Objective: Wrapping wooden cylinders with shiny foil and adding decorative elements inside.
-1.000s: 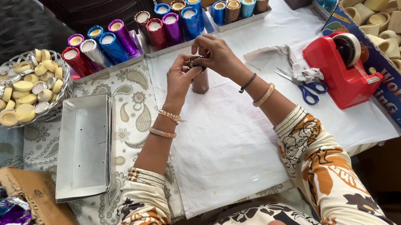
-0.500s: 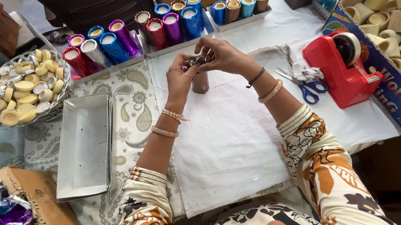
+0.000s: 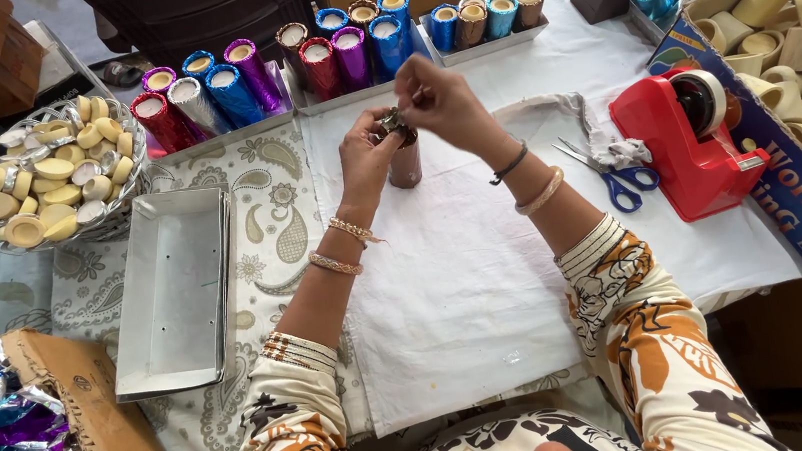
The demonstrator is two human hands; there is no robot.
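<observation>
While standing upright, shiny foil-wrapped cylinder (image 3: 404, 163) meets 2 hands.

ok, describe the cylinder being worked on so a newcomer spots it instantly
Start at the white sheet covering the middle of the table. Near its far edge, just in front of the trays of foil-wrapped tubes, one copper-brown cylinder stands upright between the left hand and right hand. Unlike the others, it stands alone outside any tray, with fingers pinching the foil at its top.
</observation>
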